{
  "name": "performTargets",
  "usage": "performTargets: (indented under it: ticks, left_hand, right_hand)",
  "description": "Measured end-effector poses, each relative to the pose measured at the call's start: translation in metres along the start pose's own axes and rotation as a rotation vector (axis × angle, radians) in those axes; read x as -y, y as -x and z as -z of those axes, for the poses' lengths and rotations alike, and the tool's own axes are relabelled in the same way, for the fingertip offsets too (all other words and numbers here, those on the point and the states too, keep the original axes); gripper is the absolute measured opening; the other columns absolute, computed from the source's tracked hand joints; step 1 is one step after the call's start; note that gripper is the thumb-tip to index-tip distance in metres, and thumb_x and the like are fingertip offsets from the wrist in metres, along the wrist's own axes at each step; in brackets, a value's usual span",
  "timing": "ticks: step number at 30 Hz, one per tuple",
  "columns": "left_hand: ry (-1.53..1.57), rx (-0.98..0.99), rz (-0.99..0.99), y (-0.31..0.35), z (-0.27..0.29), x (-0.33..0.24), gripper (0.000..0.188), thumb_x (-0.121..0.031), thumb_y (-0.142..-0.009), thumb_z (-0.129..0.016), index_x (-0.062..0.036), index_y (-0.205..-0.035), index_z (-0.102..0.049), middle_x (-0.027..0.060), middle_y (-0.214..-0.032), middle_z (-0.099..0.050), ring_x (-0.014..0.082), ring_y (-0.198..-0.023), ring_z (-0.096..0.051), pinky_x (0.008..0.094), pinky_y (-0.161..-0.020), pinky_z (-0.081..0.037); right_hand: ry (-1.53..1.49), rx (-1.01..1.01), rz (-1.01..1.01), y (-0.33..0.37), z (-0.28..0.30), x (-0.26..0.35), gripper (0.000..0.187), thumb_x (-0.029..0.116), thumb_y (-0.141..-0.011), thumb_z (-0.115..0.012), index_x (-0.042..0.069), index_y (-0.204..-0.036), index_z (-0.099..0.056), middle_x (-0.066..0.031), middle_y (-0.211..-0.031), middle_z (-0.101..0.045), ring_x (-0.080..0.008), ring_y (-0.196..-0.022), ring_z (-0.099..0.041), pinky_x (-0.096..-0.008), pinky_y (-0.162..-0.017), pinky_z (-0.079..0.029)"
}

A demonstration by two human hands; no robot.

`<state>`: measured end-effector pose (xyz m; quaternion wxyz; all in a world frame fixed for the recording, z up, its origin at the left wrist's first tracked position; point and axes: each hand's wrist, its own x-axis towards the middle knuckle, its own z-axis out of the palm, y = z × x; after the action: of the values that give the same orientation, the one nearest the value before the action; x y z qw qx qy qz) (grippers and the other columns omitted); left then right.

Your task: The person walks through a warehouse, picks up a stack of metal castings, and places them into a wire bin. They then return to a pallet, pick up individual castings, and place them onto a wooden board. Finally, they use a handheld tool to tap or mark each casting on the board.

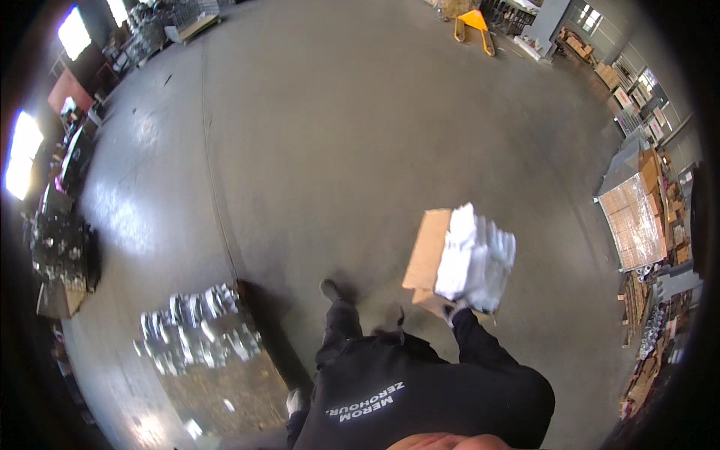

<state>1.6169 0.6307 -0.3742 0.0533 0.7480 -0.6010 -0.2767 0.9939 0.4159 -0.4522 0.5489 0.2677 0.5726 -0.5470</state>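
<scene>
At the right of my body is a brown cardboard box (pixel 427 250), its top uncovered and several white, lumpy pieces (pixel 480 259) standing in it. My right hand (pixel 455 309), in a light glove, is closed on the box's near edge; part of the fingers is hidden. My left hand (pixel 294 402), also gloved, hangs low beside the edge of a wooden platform (pixel 225 394) and appears to hold nothing, though its fingers are too small to read. Silvery, crankshaft-like metal parts (pixel 196 330) lie in rows on the platform's far half.
Grey concrete floor (pixel 330 150) stretches ahead. A yellow pallet jack (pixel 474 28) stands far off at the right. Film-wrapped cartons (pixel 634 225) and stacked goods line the right side. Dark stacked metal parts (pixel 61 251) stand along the left.
</scene>
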Motion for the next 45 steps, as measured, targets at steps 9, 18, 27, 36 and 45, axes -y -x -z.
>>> performTargets:
  ticks: [9,18,27,36,45]
  left_hand:
    - [-0.444,0.340,-0.115,-0.390,0.106,-0.048,0.030,-0.033,-0.083,-0.057,-0.0082,-0.093,-0.071,0.0138,-0.099,-0.069,0.0322,-0.100,-0.062,0.0381,-0.088,-0.048]
    - [0.962,0.199,0.073,-0.836,0.240,-0.313,0.031,-0.018,-0.092,-0.058,0.0041,-0.114,-0.054,0.0089,-0.083,-0.061,0.0156,-0.066,-0.058,0.0267,-0.059,-0.049]
    - [0.782,0.453,0.068,-0.966,0.198,-0.437,0.016,-0.018,-0.088,-0.055,-0.0056,-0.096,-0.062,0.0070,-0.077,-0.063,0.0203,-0.070,-0.062,0.0312,-0.063,-0.050]
    - [-0.340,0.463,-0.526,-1.102,0.140,-0.548,0.021,-0.023,-0.086,-0.053,-0.0086,-0.088,-0.069,0.0143,-0.087,-0.065,0.0329,-0.087,-0.064,0.0400,-0.080,-0.051]
    - [1.146,0.661,0.390,-1.430,0.139,-0.801,0.020,-0.020,-0.092,-0.045,-0.0062,-0.090,-0.059,0.0079,-0.064,-0.053,0.0234,-0.058,-0.053,0.0374,-0.050,-0.041]
  right_hand:
    - [-0.062,-0.181,0.043,0.010,-0.017,0.013,0.043,0.045,-0.089,-0.047,0.007,-0.103,-0.060,-0.0124,-0.096,-0.064,-0.0278,-0.088,-0.062,-0.0444,-0.079,-0.053]
    - [0.888,-0.247,0.166,-0.043,-0.229,0.041,0.041,0.043,-0.090,-0.046,0.008,-0.106,-0.060,-0.0126,-0.099,-0.065,-0.0290,-0.091,-0.061,-0.0451,-0.084,-0.050]
    - [1.647,-0.235,0.366,-0.171,-0.421,0.187,0.040,0.041,-0.092,-0.044,0.009,-0.110,-0.060,-0.0127,-0.103,-0.065,-0.0303,-0.094,-0.061,-0.0457,-0.089,-0.047]
    - [2.009,-0.258,0.789,-0.358,-0.547,0.392,0.039,0.038,-0.093,-0.043,0.010,-0.113,-0.060,-0.0129,-0.107,-0.066,-0.0316,-0.097,-0.061,-0.0464,-0.095,-0.043]
    - [1.989,-0.274,0.489,-0.357,-0.777,0.615,0.044,0.035,-0.093,-0.037,0.012,-0.126,-0.055,-0.0114,-0.126,-0.060,-0.0322,-0.112,-0.058,-0.0472,-0.094,-0.046]
